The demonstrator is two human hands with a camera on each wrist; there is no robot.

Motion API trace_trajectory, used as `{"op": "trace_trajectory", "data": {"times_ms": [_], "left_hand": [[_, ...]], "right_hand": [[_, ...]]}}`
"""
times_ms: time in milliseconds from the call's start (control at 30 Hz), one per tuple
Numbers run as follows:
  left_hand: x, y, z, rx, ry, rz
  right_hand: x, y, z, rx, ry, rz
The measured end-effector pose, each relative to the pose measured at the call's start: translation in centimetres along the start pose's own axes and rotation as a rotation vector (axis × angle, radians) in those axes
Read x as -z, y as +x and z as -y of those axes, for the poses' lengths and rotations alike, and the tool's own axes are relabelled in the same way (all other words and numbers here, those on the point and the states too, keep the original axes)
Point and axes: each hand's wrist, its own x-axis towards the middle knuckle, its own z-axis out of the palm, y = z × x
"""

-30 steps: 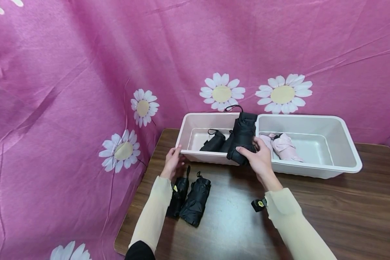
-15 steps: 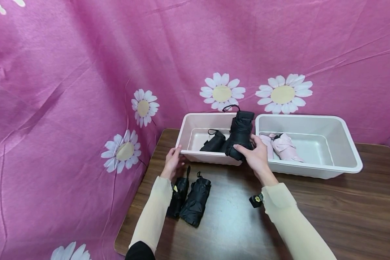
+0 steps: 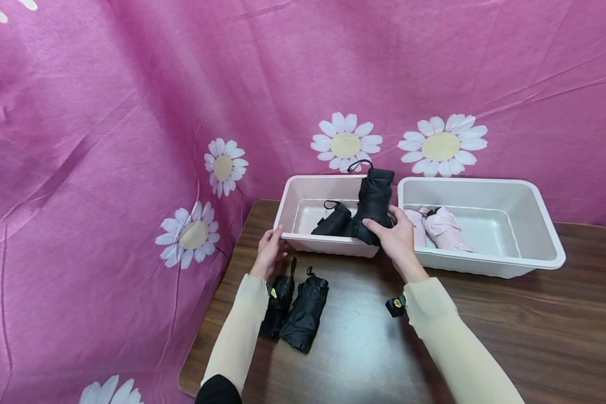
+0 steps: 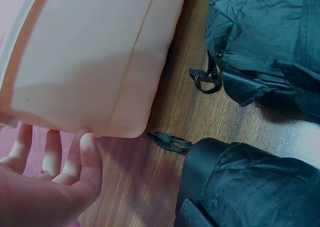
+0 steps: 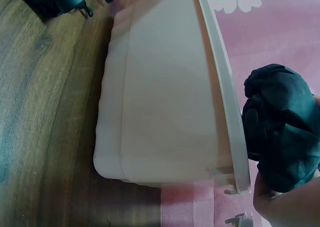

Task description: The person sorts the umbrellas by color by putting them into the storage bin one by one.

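My right hand [image 3: 400,242] grips a folded black umbrella [image 3: 376,196] by its lower end, thumb across the front, its wrist loop pointing up. The umbrella is tilted above the right part of the left white bin [image 3: 328,245]; in the right wrist view, the umbrella's bunched black fabric [image 5: 285,127] shows beside the bin's rim. Another folded black umbrella [image 3: 332,220] lies inside that bin. At the bin's front left corner my left hand [image 3: 267,253] holds on, its curled fingers [image 4: 91,159] against the end wall in the left wrist view.
Two folded black umbrellas, one on the left [image 3: 281,297] and one beside it [image 3: 305,314], lie on the wooden table [image 3: 363,348] in front of the bin. A second white bin [image 3: 490,264] to the right contains folded pink umbrellas [image 3: 446,230]. A pink daisy-print cloth [image 3: 283,84] hangs behind.
My right hand has brought the black umbrella slightly left and upward over the left bin, away from the right bin. The left hand stays at the bin's corner.
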Motion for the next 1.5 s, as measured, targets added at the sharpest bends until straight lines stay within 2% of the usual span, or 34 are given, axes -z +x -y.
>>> {"op": "trace_trajectory", "data": {"times_ms": [300, 400, 533, 1033, 1267, 1500], "left_hand": [[0.1, 0.1, 0.1, 0.000, -0.005, 0.006], [0.1, 0.1, 0.1, 0.002, -0.009, 0.006], [0.1, 0.0, 0.1, 0.007, -0.006, 0.005], [0.1, 0.2, 0.3, -0.003, 0.000, 0.007], [0.1, 0.3, 0.4, -0.009, 0.005, 0.012], [0.1, 0.5, 0.3, -0.001, 0.004, 0.027]], "right_hand": [[0.1, 0.3, -0.3, -0.013, -0.023, 0.053], [0.1, 0.2, -0.6, -0.009, -0.068, 0.069], [0.1, 0.0, -1.0, 0.020, -0.134, 0.054], [0.6, -0.4, -1.1, 0.056, -0.174, 0.086], [0.3, -1.0, 0.2, 0.053, -0.068, 0.072], [-0.2, -2.2, 2.0, 0.106, 0.057, 0.098]]}}
